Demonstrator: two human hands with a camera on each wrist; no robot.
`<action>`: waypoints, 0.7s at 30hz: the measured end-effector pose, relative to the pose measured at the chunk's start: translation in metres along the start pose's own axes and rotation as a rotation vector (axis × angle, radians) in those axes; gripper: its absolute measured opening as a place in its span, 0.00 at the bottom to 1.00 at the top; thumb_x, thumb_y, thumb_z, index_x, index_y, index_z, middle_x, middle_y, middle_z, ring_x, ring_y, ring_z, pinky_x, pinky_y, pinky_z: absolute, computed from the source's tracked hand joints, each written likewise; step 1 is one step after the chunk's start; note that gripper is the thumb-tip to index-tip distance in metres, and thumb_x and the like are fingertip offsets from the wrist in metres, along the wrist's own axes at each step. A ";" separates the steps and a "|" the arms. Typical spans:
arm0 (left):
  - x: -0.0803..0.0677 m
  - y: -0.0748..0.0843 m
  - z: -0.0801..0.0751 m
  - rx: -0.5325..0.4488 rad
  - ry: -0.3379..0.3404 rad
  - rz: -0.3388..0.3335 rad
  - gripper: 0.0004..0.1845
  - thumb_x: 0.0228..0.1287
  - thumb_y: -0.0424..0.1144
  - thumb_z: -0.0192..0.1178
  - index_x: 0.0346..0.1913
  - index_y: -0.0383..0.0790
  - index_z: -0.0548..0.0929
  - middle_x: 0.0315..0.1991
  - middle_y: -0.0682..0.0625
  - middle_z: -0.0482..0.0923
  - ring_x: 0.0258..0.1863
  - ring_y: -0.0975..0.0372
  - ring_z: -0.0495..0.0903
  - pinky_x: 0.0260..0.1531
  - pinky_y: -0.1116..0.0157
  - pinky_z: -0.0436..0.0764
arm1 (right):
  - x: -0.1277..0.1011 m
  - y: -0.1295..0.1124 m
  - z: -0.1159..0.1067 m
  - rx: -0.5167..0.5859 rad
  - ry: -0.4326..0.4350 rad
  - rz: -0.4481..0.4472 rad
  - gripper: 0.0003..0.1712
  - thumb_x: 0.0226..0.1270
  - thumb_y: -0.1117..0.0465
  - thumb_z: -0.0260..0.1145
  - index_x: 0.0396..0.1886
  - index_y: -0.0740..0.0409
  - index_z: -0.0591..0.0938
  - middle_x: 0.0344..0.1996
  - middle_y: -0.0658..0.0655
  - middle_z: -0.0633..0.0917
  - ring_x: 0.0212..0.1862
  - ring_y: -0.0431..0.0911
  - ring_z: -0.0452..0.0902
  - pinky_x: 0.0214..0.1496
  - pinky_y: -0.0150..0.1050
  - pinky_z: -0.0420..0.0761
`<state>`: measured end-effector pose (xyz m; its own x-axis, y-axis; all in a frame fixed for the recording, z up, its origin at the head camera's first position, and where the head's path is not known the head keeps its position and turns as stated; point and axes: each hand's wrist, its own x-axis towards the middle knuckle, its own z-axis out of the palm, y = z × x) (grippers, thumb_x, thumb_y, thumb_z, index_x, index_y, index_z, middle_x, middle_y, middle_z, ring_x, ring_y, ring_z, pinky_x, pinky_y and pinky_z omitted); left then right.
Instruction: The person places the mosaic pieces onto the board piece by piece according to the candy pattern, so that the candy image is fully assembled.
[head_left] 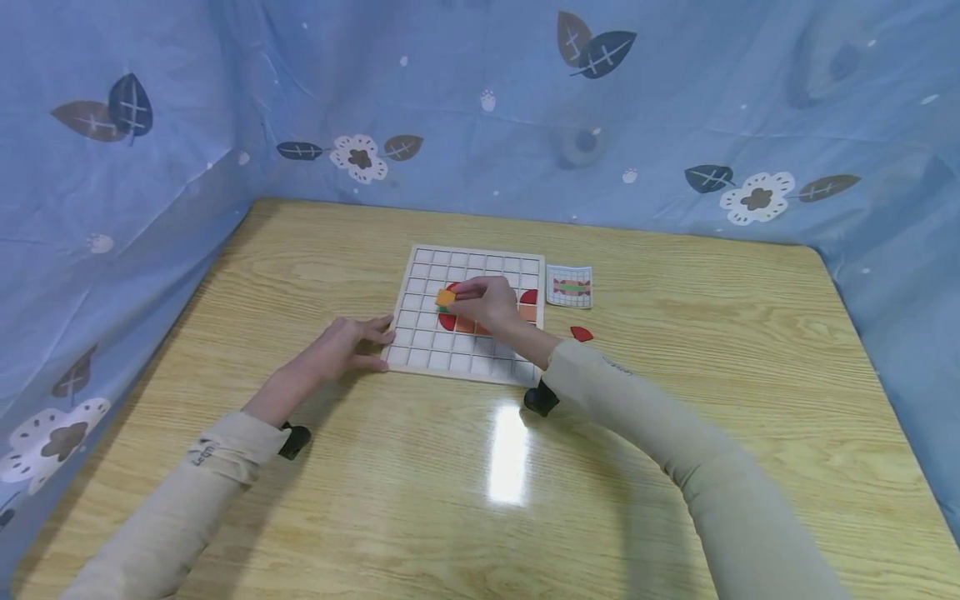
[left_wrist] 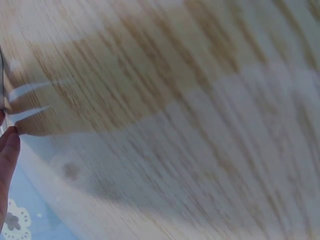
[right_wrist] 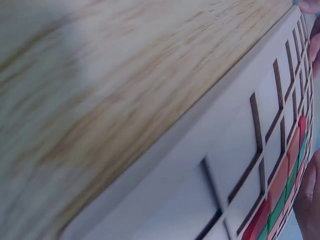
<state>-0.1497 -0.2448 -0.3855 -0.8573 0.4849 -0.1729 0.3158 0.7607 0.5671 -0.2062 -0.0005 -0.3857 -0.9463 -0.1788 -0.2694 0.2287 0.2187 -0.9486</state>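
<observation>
A white square board (head_left: 420, 342) with a grid of cells lies on the wooden table. My right hand (head_left: 487, 304) pinches a small orange square tile (head_left: 446, 297) above the board's middle, partly over a green tile (head_left: 442, 309). Red curved tiles (head_left: 447, 322) and orange-pink tiles (head_left: 528, 312) sit in the cells, some hidden under that hand. At the board's left edge, the fingers of my left hand (head_left: 348, 346) touch the frame. The right wrist view shows a row of green tiles (right_wrist: 275, 214) between the orange-pink ones.
A small printed card (head_left: 569, 287) with a coloured grid pattern lies just right of the board. Below it is a loose red curved tile (head_left: 581, 333). Blue patterned cloth (head_left: 480, 108) hangs behind the table (head_left: 712, 333) and along its sides.
</observation>
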 end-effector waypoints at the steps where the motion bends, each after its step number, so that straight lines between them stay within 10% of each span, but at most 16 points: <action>1: 0.000 0.000 0.000 0.001 -0.002 -0.001 0.28 0.54 0.33 0.69 0.58 0.26 0.75 0.68 0.35 0.60 0.67 0.42 0.60 0.63 0.47 0.65 | 0.002 0.000 0.003 -0.014 0.002 0.001 0.12 0.54 0.72 0.73 0.40 0.68 0.85 0.39 0.62 0.87 0.44 0.49 0.83 0.41 0.34 0.83; 21: 0.002 -0.003 0.000 0.015 0.010 0.029 0.28 0.53 0.34 0.69 0.57 0.26 0.75 0.67 0.34 0.61 0.66 0.41 0.61 0.63 0.46 0.65 | 0.020 -0.009 0.028 -0.282 0.053 -0.065 0.11 0.52 0.72 0.74 0.37 0.68 0.86 0.35 0.62 0.87 0.41 0.50 0.83 0.46 0.36 0.82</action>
<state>-0.1520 -0.2458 -0.3878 -0.8516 0.5026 -0.1489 0.3465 0.7528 0.5596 -0.2206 -0.0329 -0.3868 -0.9692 -0.1519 -0.1937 0.1021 0.4680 -0.8778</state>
